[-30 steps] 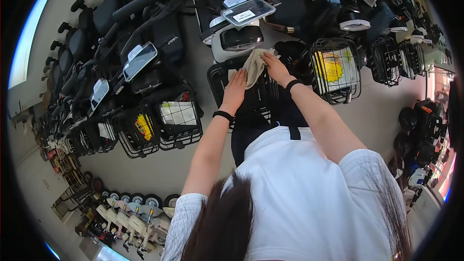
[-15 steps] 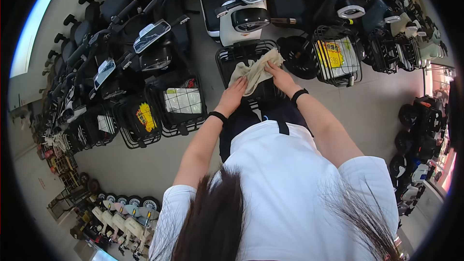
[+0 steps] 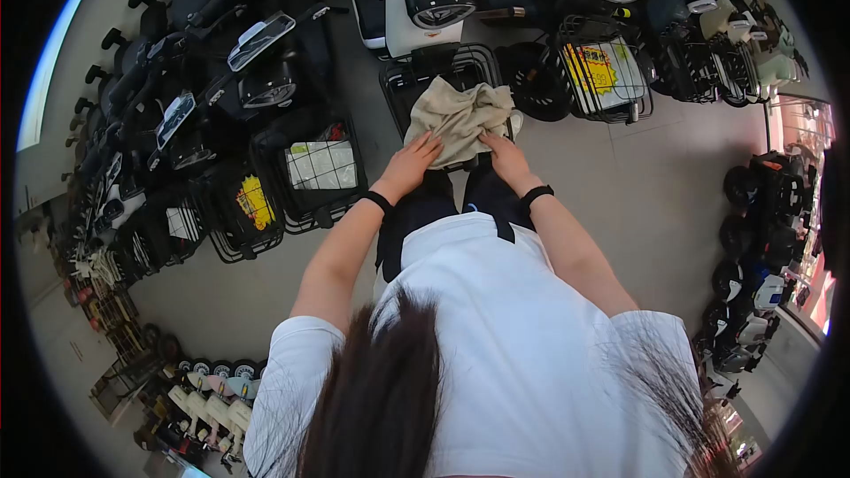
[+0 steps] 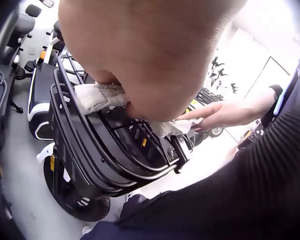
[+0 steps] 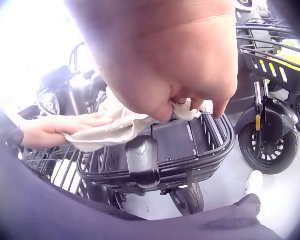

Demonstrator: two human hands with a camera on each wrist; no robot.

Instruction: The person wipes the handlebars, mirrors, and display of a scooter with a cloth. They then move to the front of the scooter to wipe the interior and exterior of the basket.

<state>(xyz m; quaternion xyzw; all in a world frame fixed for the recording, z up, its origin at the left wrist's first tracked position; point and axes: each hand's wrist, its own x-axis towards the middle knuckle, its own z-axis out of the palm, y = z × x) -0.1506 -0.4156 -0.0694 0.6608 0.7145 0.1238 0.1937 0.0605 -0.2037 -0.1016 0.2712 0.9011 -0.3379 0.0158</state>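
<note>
A crumpled beige cloth (image 3: 456,115) is spread over the black wire basket (image 3: 390,80) at the front of a white electric scooter (image 3: 403,26). My left hand (image 3: 409,164) holds the cloth's near left edge, and my right hand (image 3: 509,161) pinches its near right corner. In the right wrist view, the right thumb and fingers close on a bunched bit of cloth (image 5: 182,109) above the basket rim (image 5: 210,157). The left wrist view shows the cloth (image 4: 101,97) on both sides of the left hand, whose fingertips are partly hidden.
Scooters with front baskets stand in a row on both sides. One basket (image 3: 319,212) at left holds white papers; another (image 3: 611,115) at right has a yellow price sign (image 3: 591,69). Grey floor (image 3: 673,159) lies to the right, with more vehicles (image 3: 770,230) along that side.
The cloth was bunched between the hands and is now spread wider over the basket. Both hands have come down toward the body, onto the cloth's near edge.
</note>
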